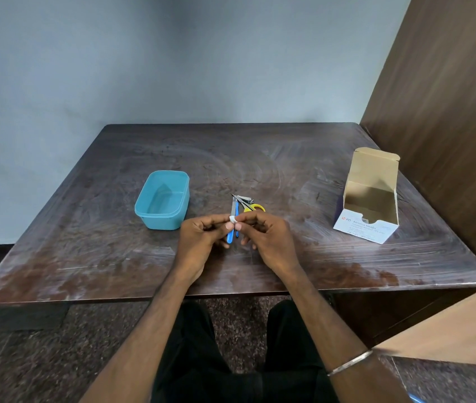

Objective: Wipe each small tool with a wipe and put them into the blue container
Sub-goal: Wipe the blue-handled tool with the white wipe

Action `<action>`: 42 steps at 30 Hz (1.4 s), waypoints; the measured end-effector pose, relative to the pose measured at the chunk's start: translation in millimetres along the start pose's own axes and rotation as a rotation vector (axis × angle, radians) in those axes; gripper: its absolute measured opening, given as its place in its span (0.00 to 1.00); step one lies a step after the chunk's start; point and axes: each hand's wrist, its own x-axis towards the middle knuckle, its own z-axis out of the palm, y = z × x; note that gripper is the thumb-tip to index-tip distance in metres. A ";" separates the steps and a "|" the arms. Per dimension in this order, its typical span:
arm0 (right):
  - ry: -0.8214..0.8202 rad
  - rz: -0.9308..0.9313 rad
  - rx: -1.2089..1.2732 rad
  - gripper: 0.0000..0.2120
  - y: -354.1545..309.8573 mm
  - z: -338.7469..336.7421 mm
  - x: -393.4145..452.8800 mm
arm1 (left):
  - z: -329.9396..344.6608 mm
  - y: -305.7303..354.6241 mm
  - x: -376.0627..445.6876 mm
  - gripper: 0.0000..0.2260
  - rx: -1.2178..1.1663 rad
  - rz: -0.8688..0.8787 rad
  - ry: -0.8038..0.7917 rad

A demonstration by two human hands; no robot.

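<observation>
My left hand [201, 239] and my right hand [268, 237] meet above the middle of the table, both pinching a small white wipe [232, 219] between thumb and fingers. Just behind and below the hands lie the small tools in a pile: a blue-handled tool [230, 236], yellow-handled scissors [255, 207] and a metal nail clipper [244, 198]. The blue container [143, 212] stands open and empty to the left of the hands. Whether the wipe touches a tool is hidden by my fingers.
An opened white cardboard box of alcohol swabs [366, 226] stands at the right of the dark wooden table [85, 257]. A brown wooden panel [449, 112] borders the table's right side. A pale wall lies behind.
</observation>
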 end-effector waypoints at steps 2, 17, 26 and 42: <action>0.022 -0.010 -0.038 0.03 0.8 0.7 -0.3 | 0.3 -0.5 0.3 0.07 0.012 -0.001 -0.011; 0.181 -0.001 -0.078 0.01 -2.9 -1.3 -1.5 | 2.0 0.9 -1.4 0.09 0.059 -0.026 -0.024; 0.237 -0.040 -0.103 0.06 2.1 -1.5 -1.3 | 3.1 -4.9 -2.1 0.05 0.290 0.099 0.038; 0.195 -0.150 -0.533 0.07 10.8 1.0 -1.7 | 3.1 -5.0 -1.8 0.09 0.401 0.258 0.023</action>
